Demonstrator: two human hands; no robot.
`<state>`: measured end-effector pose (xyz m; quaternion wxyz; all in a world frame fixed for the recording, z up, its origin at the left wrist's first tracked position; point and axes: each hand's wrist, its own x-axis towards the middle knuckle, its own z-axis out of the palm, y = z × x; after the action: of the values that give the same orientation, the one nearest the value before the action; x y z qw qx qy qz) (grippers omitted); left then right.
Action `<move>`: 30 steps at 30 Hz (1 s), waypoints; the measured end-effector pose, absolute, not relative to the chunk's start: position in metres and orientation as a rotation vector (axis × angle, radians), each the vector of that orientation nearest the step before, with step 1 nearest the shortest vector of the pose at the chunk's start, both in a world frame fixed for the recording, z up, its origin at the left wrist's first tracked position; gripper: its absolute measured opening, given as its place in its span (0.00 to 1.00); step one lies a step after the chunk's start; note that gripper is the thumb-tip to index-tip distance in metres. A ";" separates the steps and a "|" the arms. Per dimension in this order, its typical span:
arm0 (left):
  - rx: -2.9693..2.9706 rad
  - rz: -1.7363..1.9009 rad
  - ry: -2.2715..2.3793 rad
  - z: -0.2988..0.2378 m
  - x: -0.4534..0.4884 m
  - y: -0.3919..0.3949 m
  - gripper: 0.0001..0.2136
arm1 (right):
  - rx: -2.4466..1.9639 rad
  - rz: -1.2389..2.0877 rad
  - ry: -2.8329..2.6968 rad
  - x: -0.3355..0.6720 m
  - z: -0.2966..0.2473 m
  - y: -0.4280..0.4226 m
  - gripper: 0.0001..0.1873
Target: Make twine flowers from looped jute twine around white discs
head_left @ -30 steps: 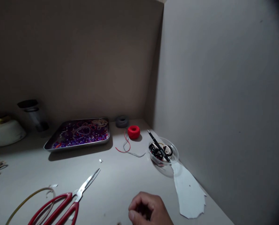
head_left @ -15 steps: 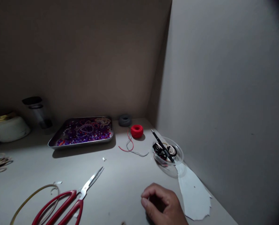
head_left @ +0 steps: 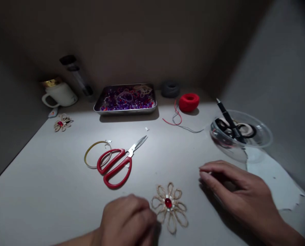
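Observation:
A flower made of twine loops with a red gem in its middle point(head_left: 169, 206) lies flat on the table near the front edge. My left hand point(head_left: 127, 220) rests just left of it, fingers curled under, touching or nearly touching its left petals. My right hand point(head_left: 234, 189) lies on the table to the right of the flower, a little apart from it, with the fingers stretched out and slightly bent, nothing visible in them. Red-handled scissors point(head_left: 116, 162) lie shut behind my left hand, partly over a thin yellowish ring point(head_left: 89, 153).
A metal tray of purple beads and cord point(head_left: 127, 98) stands at the back, with a grey spool point(head_left: 170, 89) and a red thread spool point(head_left: 189, 102) beside it. A clear bowl with a pen and rings point(head_left: 241, 135) sits right, above white paper point(head_left: 277, 186). A white cup point(head_left: 59, 94) and second twine flower point(head_left: 62, 122) are back left.
The view has dropped and swung left, bringing the twine flower and my left hand into sight. My right hand has uncurled from a loose fist to stretched fingers.

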<state>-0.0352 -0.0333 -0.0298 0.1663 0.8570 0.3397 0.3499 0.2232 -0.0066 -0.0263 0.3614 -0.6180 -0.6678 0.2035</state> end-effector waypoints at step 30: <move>0.488 0.441 0.802 -0.004 0.006 -0.007 0.03 | -1.098 1.804 -1.069 0.183 -0.020 -0.025 0.24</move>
<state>0.0057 -0.0068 -0.0044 0.8685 0.2333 0.3831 0.2109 0.1826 -0.0253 -0.0202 0.3775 -0.4294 -0.4183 0.7058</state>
